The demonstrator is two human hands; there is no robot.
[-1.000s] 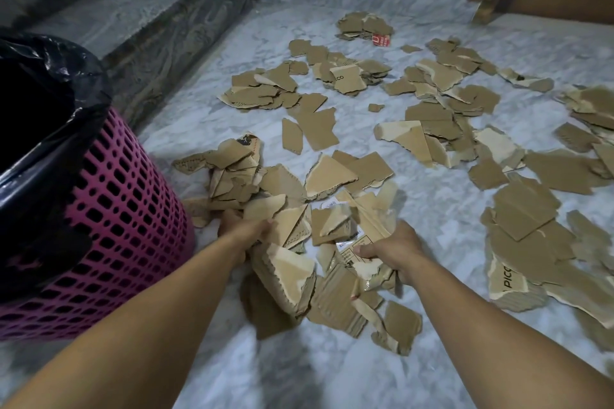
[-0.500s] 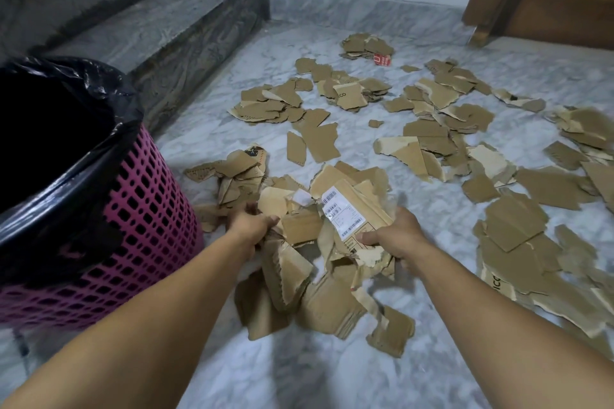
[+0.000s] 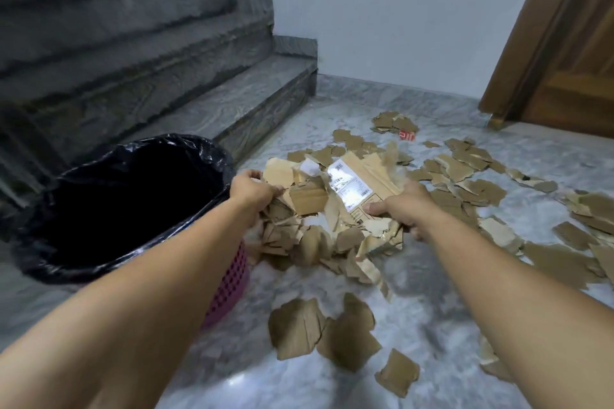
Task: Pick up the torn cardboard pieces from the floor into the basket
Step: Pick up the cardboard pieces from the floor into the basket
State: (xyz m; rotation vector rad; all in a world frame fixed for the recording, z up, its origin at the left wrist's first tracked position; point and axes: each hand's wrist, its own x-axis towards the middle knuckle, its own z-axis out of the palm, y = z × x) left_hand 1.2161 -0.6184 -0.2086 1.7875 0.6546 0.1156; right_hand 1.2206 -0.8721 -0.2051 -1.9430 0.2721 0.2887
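Your left hand (image 3: 251, 188) and right hand (image 3: 403, 209) clasp a cardboard bundle (image 3: 332, 209) beside the basket (image 3: 229, 279), above the marble floor (image 3: 432, 325) by grey stairs (image 3: 199, 103).

hands: 2, left (image 3: 254, 191), right (image 3: 403, 209) | basket (image 3: 229, 289): 1 | liner (image 3: 133, 202): 1 | cardboard pieces (image 3: 465, 189): too many to count | labelled piece (image 3: 349, 186): 1 | red scrap (image 3: 407, 135): 1 | steps (image 3: 199, 109): at least 3 | door (image 3: 571, 53): 1

I hold a ragged bundle of torn brown cardboard pieces (image 3: 335, 209), one bearing a white label, just beside the pink basket (image 3: 229, 285) with its black liner; more scraps (image 3: 465, 176) litter the marble floor.
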